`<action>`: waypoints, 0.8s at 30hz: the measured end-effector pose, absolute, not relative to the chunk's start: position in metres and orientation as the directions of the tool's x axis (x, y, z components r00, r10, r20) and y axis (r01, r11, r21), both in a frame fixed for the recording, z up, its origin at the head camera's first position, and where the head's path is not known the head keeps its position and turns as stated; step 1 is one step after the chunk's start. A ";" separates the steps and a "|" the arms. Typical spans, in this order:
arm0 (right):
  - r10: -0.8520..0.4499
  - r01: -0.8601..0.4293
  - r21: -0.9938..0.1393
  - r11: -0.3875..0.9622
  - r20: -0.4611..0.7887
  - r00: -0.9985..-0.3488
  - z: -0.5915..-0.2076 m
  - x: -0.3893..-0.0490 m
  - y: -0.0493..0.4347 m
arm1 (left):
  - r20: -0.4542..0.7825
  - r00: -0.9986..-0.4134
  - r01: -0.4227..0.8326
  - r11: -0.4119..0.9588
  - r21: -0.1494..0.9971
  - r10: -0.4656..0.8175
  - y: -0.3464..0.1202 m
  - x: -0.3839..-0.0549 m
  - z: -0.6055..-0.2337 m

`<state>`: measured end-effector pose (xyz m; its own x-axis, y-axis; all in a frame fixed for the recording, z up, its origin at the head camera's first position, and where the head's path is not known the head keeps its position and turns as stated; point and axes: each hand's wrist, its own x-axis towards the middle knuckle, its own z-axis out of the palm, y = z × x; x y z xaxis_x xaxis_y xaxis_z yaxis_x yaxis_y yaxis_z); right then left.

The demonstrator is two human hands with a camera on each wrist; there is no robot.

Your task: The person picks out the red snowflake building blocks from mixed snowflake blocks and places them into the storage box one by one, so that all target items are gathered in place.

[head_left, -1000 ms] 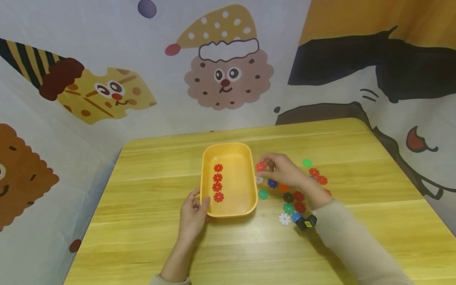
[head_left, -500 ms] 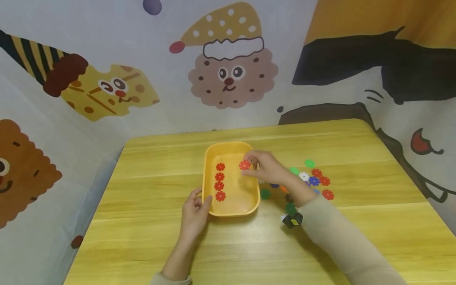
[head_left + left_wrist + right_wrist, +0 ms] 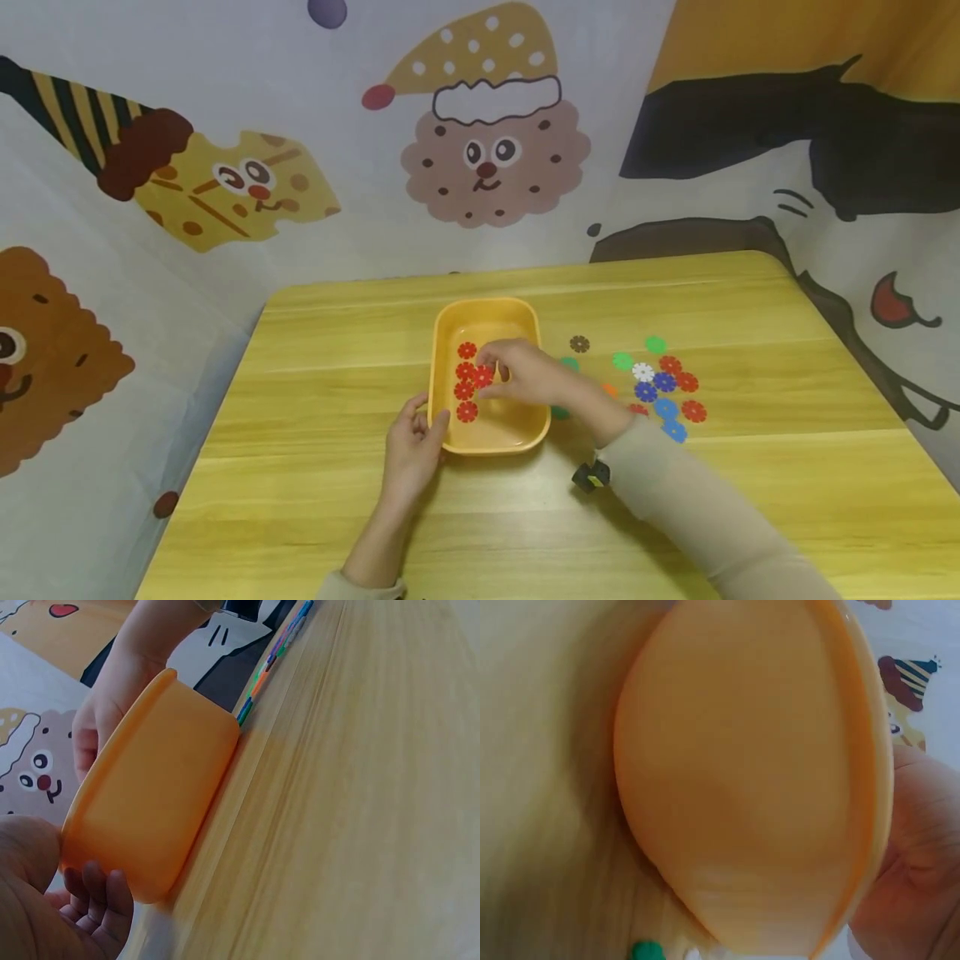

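Observation:
A yellow plastic tray point(image 3: 517, 421) stands on the table. My left hand point(image 3: 412, 454) grips its near left corner, thumb on the rim and fingers outside against the wall, as the left wrist view also shows. Inside the tray, several red snowflake discs point(image 3: 467, 412) lie in a column along the left side. My right hand point(image 3: 528, 375) reaches over the right rim and pinches another red snowflake disc point(image 3: 483, 377) between thumb and fingers, just right of that column. In the right wrist view the tray's wall point(image 3: 750, 765) hides the fingertips.
Right of the tray, loose snowflake discs lie on the wooden table point(image 3: 315, 500): red point(image 3: 693, 411), blue point(image 3: 665, 408), white point(image 3: 642, 372), green point(image 3: 656, 344) and brown point(image 3: 580, 343). My right forearm covers some. A cartoon-printed wall covering point(image 3: 360, 250) rises behind the table.
My right hand has carried the red snowflake disc left, from beside the tray across its rim to the column inside. The left hand has kept its grip on the tray.

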<state>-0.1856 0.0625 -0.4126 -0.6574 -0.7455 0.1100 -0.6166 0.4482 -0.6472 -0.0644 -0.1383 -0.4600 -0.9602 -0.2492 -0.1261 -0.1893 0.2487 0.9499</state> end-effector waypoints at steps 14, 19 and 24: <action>-0.864 -0.675 -0.584 0.450 -0.093 -0.496 -0.425 -0.168 0.038 | -0.104 -0.966 -0.165 0.252 0.953 -0.238 -0.138 -0.064 -0.460; -0.861 -0.663 -0.601 0.446 -0.088 -0.500 -0.425 -0.166 0.039 | -0.103 -0.966 -0.164 0.255 0.953 -0.236 -0.138 -0.064 -0.460; -0.837 -0.661 -0.608 0.439 -0.008 -0.548 -0.422 -0.170 0.050 | -0.112 -0.965 -0.173 0.253 0.952 -0.238 -0.138 -0.064 -0.459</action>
